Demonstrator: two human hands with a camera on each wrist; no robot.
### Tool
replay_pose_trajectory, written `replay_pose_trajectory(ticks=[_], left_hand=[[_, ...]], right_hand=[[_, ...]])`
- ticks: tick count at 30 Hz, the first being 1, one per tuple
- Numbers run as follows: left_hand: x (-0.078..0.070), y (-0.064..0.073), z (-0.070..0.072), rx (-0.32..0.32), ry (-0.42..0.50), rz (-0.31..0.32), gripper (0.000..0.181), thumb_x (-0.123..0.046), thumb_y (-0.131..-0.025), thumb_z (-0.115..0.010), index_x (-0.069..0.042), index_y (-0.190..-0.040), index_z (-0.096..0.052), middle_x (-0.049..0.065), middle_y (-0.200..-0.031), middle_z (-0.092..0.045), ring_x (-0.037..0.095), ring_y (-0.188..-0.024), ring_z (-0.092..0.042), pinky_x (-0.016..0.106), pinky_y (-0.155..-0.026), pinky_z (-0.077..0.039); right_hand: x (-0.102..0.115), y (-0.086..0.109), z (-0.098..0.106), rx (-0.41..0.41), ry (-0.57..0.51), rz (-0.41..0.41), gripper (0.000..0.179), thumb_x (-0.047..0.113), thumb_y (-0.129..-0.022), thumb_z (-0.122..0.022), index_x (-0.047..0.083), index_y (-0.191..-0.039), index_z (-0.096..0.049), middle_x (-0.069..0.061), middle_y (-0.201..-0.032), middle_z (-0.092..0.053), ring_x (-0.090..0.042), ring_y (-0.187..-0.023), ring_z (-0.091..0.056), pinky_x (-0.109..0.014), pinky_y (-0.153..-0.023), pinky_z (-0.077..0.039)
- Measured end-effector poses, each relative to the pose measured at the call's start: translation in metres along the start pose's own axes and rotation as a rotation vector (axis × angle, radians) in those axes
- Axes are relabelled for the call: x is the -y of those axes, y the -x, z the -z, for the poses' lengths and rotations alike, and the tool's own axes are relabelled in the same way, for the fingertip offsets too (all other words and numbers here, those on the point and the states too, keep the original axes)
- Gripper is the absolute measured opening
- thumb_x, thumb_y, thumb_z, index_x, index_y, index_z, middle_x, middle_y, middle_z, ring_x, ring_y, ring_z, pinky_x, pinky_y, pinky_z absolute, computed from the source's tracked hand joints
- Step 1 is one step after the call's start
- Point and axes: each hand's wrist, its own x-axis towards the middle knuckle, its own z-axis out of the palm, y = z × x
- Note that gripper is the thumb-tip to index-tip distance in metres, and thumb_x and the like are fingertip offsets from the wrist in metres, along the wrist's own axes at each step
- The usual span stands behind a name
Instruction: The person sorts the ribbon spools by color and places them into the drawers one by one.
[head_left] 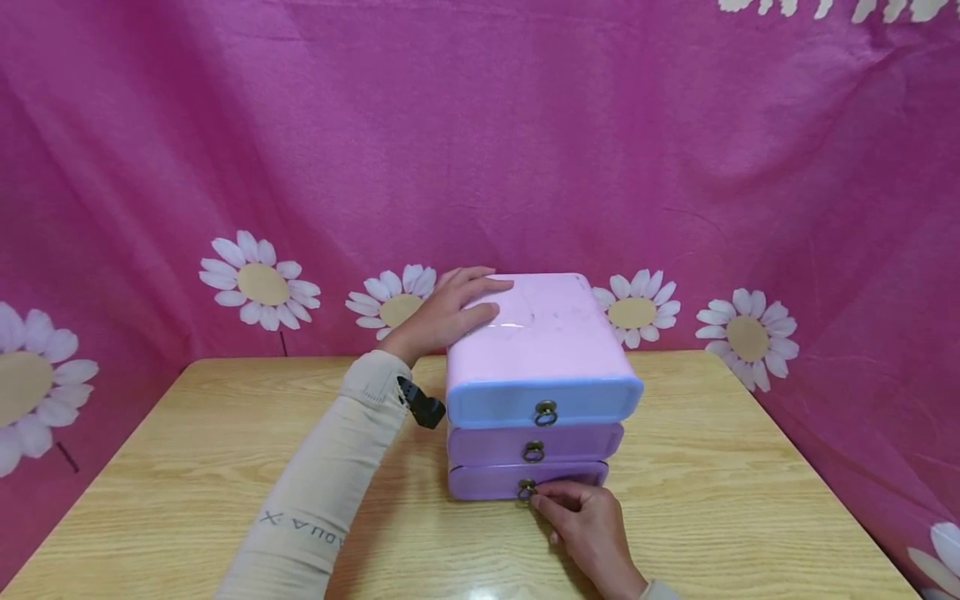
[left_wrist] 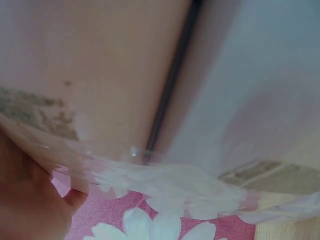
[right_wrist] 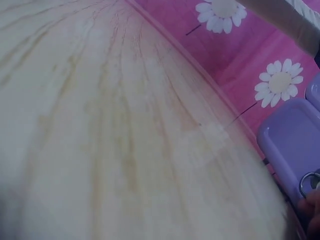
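A small chest of drawers (head_left: 536,333) with a pink top stands on the table. Its top drawer (head_left: 487,406) has a blue front; the middle drawer (head_left: 487,446) and bottom drawer (head_left: 480,483) are purple. Each front carries a bronze-coloured ring pull. My left hand (head_left: 453,308) rests on the chest's top left edge, fingers stretched over it; the left wrist view shows part of this hand (left_wrist: 35,200) beside a blurred close surface. With thumb and fingertips my right hand (head_left: 588,525) pinches the bottom drawer's ring pull (head_left: 527,490), also visible in the right wrist view. All three drawers look closed.
The wooden table (head_left: 750,500) extends on both sides of the chest. Behind it hangs a magenta cloth (head_left: 525,150) printed with white daisies, close to the table's back edge. A black strap device (head_left: 423,406) sits on the left wrist.
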Motion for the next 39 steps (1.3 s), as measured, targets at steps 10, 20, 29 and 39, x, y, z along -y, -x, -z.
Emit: replay_pose_trajectory(ticks=[10, 20, 29, 39], left_hand=[[0.002, -0.001, -0.001, -0.001, -0.003, 0.002, 0.041, -0.034, -0.089, -0.051, -0.024, -0.129, -0.051, -0.002, -0.140, -0.034, 0.016, -0.130, -0.019, 0.043, -0.103, -0.018], [-0.001, 0.000, 0.001, 0.012, -0.017, 0.009, 0.041, -0.035, -0.089, -0.050, -0.025, -0.129, -0.050, -0.002, -0.141, -0.033, 0.016, -0.130, -0.018, 0.043, -0.103, -0.017], [-0.001, 0.001, 0.003, 0.009, -0.008, 0.022, 0.041, -0.035, -0.089, -0.051, -0.026, -0.129, -0.051, -0.003, -0.140, -0.033, 0.016, -0.130, -0.018, 0.043, -0.103, -0.017], [0.002, 0.001, 0.001, 0.016, -0.016, 0.000, 0.041, -0.034, -0.090, -0.050, -0.025, -0.130, -0.050, -0.003, -0.142, -0.032, 0.017, -0.131, -0.018, 0.043, -0.104, -0.017]], right_hand=[[0.001, 0.000, -0.001, -0.001, 0.035, 0.000, 0.007, 0.012, -0.070, -0.076, 0.016, -0.073, -0.072, 0.003, -0.063, -0.066, -0.013, -0.035, -0.052, -0.024, -0.036, -0.042], [0.028, 0.006, -0.003, 0.001, -0.012, -0.030, 0.006, 0.004, -0.071, -0.073, 0.001, -0.075, -0.070, -0.010, -0.061, -0.064, -0.011, -0.036, -0.051, -0.020, -0.034, -0.038], [0.001, -0.003, -0.007, 0.002, -0.049, -0.041, 0.007, 0.013, -0.070, -0.076, 0.009, -0.074, -0.071, -0.005, -0.056, -0.062, -0.012, -0.037, -0.051, -0.025, -0.033, -0.039], [0.001, 0.001, -0.001, 0.067, -0.181, -0.128, 0.021, 0.013, -0.071, -0.075, 0.000, -0.087, -0.070, -0.012, -0.066, -0.066, -0.013, -0.043, -0.055, -0.029, -0.038, -0.046]])
